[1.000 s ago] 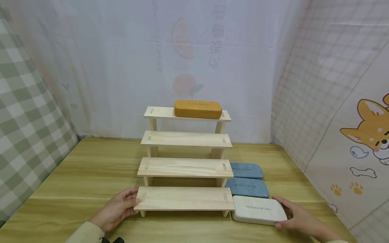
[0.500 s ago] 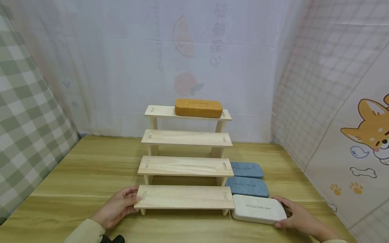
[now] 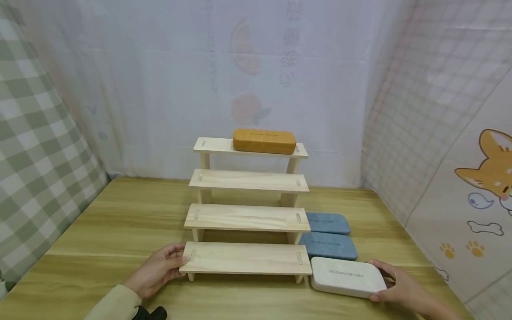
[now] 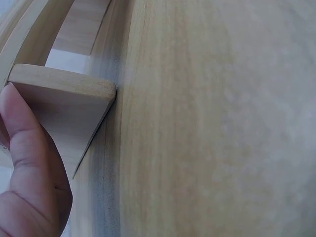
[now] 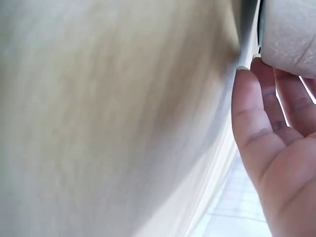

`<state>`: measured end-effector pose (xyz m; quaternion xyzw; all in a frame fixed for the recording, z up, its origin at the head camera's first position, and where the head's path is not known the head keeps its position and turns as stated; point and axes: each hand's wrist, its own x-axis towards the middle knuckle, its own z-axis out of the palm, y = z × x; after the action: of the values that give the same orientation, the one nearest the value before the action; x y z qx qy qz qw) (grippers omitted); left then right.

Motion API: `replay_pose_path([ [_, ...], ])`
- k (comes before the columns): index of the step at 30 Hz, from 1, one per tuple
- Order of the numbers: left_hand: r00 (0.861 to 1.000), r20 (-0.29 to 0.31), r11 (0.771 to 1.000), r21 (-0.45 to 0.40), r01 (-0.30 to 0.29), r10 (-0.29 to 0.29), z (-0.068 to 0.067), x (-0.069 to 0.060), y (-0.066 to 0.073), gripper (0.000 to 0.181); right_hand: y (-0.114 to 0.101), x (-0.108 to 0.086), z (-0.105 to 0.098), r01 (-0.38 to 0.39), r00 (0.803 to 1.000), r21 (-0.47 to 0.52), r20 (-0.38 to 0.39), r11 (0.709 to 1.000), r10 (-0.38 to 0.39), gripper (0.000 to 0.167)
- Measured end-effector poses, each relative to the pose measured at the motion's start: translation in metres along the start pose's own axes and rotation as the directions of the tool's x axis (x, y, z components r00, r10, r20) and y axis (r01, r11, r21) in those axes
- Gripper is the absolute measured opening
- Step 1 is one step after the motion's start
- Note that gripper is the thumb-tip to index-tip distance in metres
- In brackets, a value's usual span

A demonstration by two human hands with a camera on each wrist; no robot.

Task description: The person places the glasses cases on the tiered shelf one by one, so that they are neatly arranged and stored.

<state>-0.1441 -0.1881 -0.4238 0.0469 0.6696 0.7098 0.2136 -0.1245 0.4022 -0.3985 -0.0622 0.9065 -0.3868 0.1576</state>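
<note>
In the head view, a four-tier wooden step shelf [image 3: 248,258] stands on the table. My left hand [image 3: 162,269] grips the left end of its lowest tier, thumb on top; the left wrist view shows the thumb [image 4: 24,133] against the board's edge. A white glasses case [image 3: 347,276] with dark lettering lies just right of that tier. My right hand [image 3: 394,286] holds it by the right end, between thumb and fingers. The right wrist view shows curled fingers under a corner of the case [image 5: 291,39]. An orange glasses case [image 3: 264,141] sits on the top tier, right of its middle.
Two blue glasses cases [image 3: 329,245] lie behind the white one, their left ends partly hidden by the shelf. The wood-grain table [image 3: 100,231] is bounded by a white cloth [image 3: 172,102] behind, checked fabric [image 3: 36,129] left and a printed panel [image 3: 444,195] right.
The white case has shifted slightly right, together with my right hand, and a small gap from the shelf shows. My left hand keeps its grip. The head view has turned a little.
</note>
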Motion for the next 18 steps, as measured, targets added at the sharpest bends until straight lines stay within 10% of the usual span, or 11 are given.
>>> replay_pose_path([
  [18, 1.000, -0.004, 1.000, -0.002, -0.002, 0.002, 0.001, -0.001, 0.001, 0.070, 0.004, -0.021, -0.019, 0.019, 1.000, 0.021, -0.008, 1.000, -0.019, 0.087],
])
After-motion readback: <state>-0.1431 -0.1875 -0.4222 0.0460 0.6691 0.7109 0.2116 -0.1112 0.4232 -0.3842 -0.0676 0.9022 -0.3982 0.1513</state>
